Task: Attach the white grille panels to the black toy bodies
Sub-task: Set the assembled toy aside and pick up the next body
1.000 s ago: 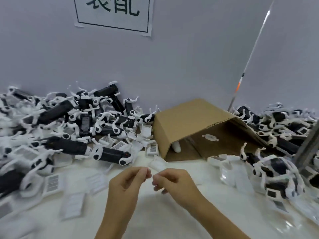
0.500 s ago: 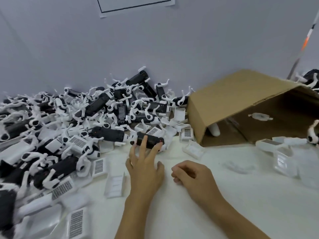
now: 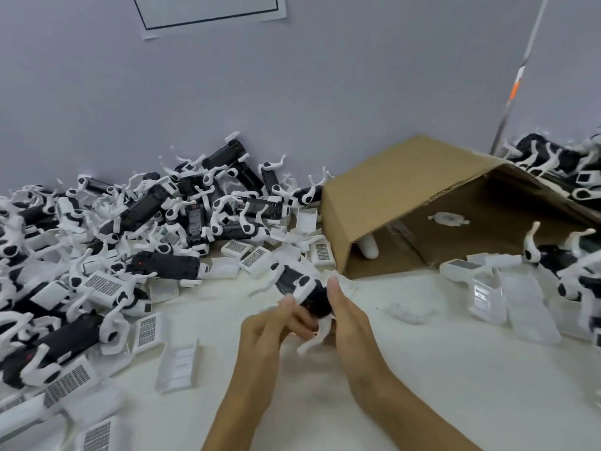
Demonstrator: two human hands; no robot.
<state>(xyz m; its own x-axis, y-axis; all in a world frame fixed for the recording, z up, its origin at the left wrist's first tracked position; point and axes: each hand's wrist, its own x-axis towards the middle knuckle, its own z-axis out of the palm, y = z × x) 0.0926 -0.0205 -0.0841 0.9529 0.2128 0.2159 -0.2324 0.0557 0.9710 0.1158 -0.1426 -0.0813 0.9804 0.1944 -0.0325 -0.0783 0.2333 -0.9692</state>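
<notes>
1. The white worktop (image 3: 422, 369) fills the bottom of the view.
2. A big pile of black toy bodies (image 3: 130, 229) with white legs lies on the left, against the wall.
3. A brown cardboard box (image 3: 406, 190) lies tipped on its side at the back right.
4. The left hand (image 3: 273, 330) and the right hand (image 3: 351, 323) both grip one black toy body (image 3: 302, 289), held up over the worktop.
5. White grille panels (image 3: 148, 330) lie loose by the pile, just left of the hands.
</notes>
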